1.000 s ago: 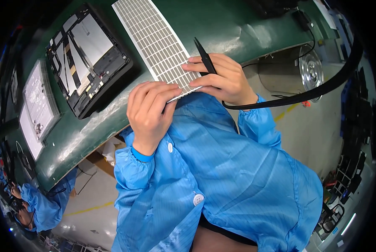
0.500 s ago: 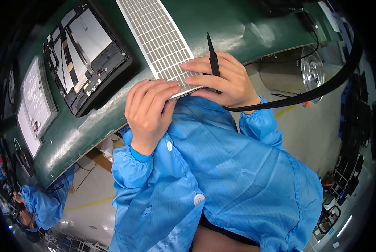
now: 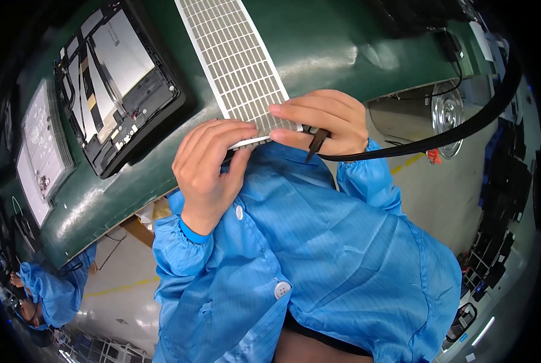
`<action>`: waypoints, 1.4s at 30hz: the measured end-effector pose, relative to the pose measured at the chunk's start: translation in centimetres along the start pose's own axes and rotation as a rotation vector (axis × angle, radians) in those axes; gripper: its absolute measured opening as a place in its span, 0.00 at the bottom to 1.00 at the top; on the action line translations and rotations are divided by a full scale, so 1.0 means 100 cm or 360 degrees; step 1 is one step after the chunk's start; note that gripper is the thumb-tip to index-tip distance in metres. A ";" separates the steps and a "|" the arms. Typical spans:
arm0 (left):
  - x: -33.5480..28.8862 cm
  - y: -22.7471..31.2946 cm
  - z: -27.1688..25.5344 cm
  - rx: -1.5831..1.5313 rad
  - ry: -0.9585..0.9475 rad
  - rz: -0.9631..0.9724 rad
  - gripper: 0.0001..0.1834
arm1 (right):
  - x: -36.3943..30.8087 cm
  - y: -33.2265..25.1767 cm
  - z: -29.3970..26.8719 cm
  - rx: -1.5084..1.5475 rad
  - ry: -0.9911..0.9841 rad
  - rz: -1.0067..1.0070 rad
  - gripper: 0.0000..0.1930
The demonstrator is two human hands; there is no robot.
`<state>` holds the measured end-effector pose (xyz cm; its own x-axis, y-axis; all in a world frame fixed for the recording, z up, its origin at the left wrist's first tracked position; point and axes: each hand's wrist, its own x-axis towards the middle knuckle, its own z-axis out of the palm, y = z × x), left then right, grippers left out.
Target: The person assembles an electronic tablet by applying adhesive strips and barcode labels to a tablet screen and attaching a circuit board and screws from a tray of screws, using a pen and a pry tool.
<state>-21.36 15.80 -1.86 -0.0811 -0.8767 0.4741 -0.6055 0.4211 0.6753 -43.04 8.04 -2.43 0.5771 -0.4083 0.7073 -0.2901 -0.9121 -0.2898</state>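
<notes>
A long white sheet point(image 3: 237, 57) with a grid of grey rectangular stickers runs from the far table edge toward me. My left hand point(image 3: 205, 163) pinches its near end, thumb below and fingers on top. My right hand point(image 3: 331, 121) grips the right corner of the same end between thumb and fingers. Black tweezers point(image 3: 317, 144) are also tucked in my right hand, pointed end tilted down toward my blue smock. The sheet's near edge is bent over the front of the table, and its underside is mostly hidden by my fingers.
Left on the green-topped table point(image 3: 319, 54) lies an opened tablet-like device point(image 3: 125, 66) with its inner parts exposed. Farther left is a stack of clear trays point(image 3: 43, 145) with small parts. A metal stool point(image 3: 446, 115) stands right. A person in blue point(image 3: 55, 287) is at lower left.
The tweezers have swung in my right hand from pointing up to pointing down. Both hands remain on the sheet's near end, whose edge has tilted slightly. The view has shifted a little.
</notes>
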 end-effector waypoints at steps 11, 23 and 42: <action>0.011 0.006 0.001 -0.0016 -0.0042 -0.0060 0.11 | -0.001 0.011 0.001 -0.0027 0.0017 -0.0150 0.16; 0.010 0.002 0.003 -0.0065 -0.0032 -0.0065 0.12 | -0.012 0.008 -0.001 0.0123 0.0112 0.0161 0.18; 0.021 0.003 -0.002 -0.0167 -0.0105 -0.0216 0.05 | -0.013 0.013 -0.005 -0.0140 0.0070 -0.0136 0.20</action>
<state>-21.53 14.15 -0.59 -0.0581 -0.9389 0.3391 -0.5290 0.3171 0.7872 -44.54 7.38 -3.36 0.5692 -0.3257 0.7550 -0.3086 -0.9357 -0.1710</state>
